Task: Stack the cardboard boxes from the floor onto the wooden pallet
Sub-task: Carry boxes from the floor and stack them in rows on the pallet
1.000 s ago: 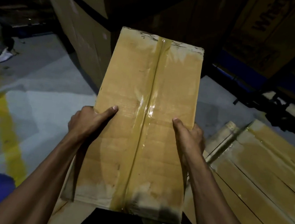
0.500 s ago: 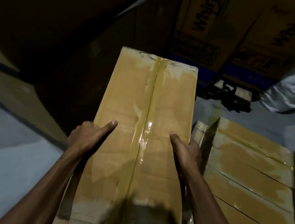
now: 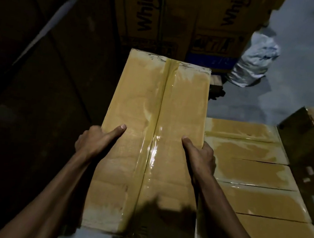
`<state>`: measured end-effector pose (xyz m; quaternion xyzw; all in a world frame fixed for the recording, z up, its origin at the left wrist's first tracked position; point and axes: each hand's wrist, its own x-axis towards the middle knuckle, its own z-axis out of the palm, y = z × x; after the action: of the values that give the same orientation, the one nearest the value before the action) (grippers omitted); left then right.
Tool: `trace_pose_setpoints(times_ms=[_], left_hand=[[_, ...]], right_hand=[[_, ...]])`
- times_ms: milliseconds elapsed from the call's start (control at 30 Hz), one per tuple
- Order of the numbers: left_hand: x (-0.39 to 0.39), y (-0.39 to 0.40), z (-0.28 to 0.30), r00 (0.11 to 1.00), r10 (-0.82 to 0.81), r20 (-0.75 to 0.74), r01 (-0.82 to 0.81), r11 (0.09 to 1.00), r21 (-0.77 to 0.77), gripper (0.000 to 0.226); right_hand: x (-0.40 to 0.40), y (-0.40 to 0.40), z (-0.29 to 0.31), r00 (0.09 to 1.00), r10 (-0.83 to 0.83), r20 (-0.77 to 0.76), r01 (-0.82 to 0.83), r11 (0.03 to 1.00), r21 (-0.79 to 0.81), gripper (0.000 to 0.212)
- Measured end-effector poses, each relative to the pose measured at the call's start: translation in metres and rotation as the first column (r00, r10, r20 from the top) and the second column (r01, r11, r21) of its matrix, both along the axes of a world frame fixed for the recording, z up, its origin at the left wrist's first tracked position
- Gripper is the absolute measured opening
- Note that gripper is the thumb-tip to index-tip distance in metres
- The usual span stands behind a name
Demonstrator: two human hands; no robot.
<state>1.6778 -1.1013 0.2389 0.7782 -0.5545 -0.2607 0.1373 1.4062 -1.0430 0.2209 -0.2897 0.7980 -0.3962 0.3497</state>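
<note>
Carrying the box (image 3: 153, 138), the left hand (image 3: 94, 142) and right hand (image 3: 200, 159) clamp its long sides. Its long axis runs 6 to 12 o'clock. The stacked boxes (image 3: 248, 169) lie at 3 o'clock, nearer the right hand.

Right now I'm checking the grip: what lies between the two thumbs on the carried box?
In the head view, only the box top with its glossy tape seam lies between the left hand and right hand.
</note>
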Motion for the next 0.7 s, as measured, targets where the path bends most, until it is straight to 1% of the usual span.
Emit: trace_pose_setpoints(times_ms=[100,200,267,333,500,600,633,700], left_hand=[[-0.023,-0.065,-0.005,0.999,-0.030,0.015,0.030,1.000,-0.004,0.082],[-0.049,-0.130,0.000,0.998,-0.053,0.032,0.053,0.999,0.001,0.088],[-0.069,-0.172,0.006,0.997,-0.074,0.029,0.075,0.997,-0.028,0.082],[-0.089,-0.207,0.012,0.992,-0.120,0.027,0.121,0.992,-0.035,0.073],[-0.144,-0.282,0.016,0.975,-0.224,-0.005,0.224,0.975,-0.008,0.068],[-0.178,-0.320,0.012,0.939,-0.343,-0.037,0.343,0.939,-0.009,0.061],[-0.191,-0.334,0.009,0.923,-0.383,-0.036,0.382,0.924,-0.015,0.062],[-0.211,-0.361,0.003,0.894,-0.444,-0.054,0.444,0.896,-0.015,0.073]], right_hand=[[-0.017,-0.055,-0.007,0.999,-0.046,0.010,0.045,0.999,0.018,0.064],[-0.037,-0.108,-0.005,0.997,-0.079,0.013,0.079,0.996,0.041,0.063],[-0.052,-0.140,-0.001,0.992,-0.120,0.040,0.118,0.992,0.048,0.068],[-0.068,-0.165,0.004,0.986,-0.163,0.027,0.161,0.985,0.066,0.073],[-0.108,-0.208,0.013,0.953,-0.304,0.008,0.303,0.952,0.049,0.062],[-0.129,-0.227,0.012,0.924,-0.382,0.002,0.382,0.922,0.057,0.057],[-0.135,-0.233,0.010,0.909,-0.417,-0.008,0.416,0.907,0.060,0.057],[-0.144,-0.244,0.006,0.879,-0.477,-0.012,0.477,0.876,0.070,0.058]])
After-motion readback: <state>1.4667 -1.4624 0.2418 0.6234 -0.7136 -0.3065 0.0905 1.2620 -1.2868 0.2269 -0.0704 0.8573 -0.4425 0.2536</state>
